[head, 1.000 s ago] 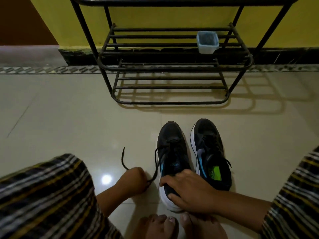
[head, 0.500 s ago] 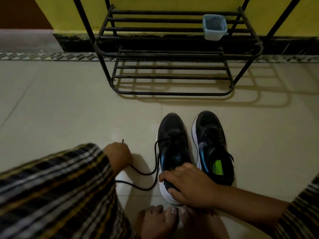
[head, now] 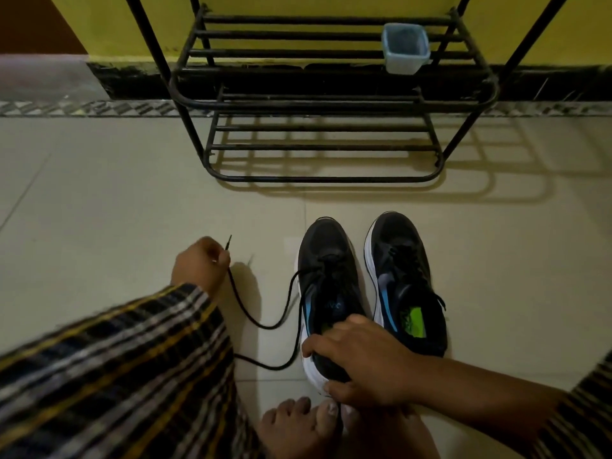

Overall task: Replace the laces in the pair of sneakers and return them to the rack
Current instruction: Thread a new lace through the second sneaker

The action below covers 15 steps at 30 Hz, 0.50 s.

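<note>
Two black sneakers with white soles and blue marks stand side by side on the tiled floor. My right hand grips the heel of the left sneaker. A black lace runs out of that sneaker's eyelets in loose loops across the floor. My left hand pinches this lace near its tip, to the left of the shoe. The right sneaker stands untouched, laced, with a green label inside.
A black metal shoe rack stands against the yellow wall just beyond the sneakers. A small pale plastic container sits on its middle shelf at the right. My bare feet and checked clothing fill the near edge.
My left hand has moved left and away from the shoe, drawing more lace out of the left sneaker. My right hand has stayed on the heel.
</note>
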Tool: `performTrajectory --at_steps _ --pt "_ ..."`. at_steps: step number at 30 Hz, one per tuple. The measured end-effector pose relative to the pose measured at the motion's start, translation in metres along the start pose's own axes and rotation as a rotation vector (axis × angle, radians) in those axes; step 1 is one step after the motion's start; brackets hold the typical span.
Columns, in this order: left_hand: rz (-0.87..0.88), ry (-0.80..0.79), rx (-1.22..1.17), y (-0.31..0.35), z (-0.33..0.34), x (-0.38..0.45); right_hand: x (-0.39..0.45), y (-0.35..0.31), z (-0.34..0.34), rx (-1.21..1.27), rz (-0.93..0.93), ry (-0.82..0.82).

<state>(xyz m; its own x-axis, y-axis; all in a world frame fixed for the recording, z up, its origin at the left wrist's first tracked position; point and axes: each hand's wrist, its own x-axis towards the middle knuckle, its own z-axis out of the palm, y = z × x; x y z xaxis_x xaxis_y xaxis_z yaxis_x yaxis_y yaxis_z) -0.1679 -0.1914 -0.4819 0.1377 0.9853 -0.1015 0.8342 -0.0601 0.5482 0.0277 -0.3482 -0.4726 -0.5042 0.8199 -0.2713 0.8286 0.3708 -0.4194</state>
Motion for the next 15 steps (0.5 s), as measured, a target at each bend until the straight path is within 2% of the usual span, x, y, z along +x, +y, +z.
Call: performTrajectory --at_steps 2,5,8,10,12,15 --pt "-0.034 0.097 -0.233 -0.007 -0.016 0.022 -0.003 0.002 -0.003 0.035 -0.003 -0.013" --pt "0.078 0.118 -0.446 0.021 -0.017 0.017 -0.007 -0.002 -0.01 0.218 0.05 0.073" --pt "0.108 -0.029 -0.533 0.046 -0.013 0.007 -0.002 -0.005 -0.019 0.277 0.172 0.403" --pt "0.167 -0.151 -0.523 0.06 -0.014 0.004 0.004 0.002 -0.027 0.239 0.306 0.534" --pt "0.25 -0.302 -0.431 0.068 -0.008 -0.007 0.008 0.011 -0.035 0.233 0.437 0.546" --pt "0.238 -0.475 -0.381 0.074 -0.003 -0.011 0.011 0.021 -0.042 0.215 0.602 0.402"
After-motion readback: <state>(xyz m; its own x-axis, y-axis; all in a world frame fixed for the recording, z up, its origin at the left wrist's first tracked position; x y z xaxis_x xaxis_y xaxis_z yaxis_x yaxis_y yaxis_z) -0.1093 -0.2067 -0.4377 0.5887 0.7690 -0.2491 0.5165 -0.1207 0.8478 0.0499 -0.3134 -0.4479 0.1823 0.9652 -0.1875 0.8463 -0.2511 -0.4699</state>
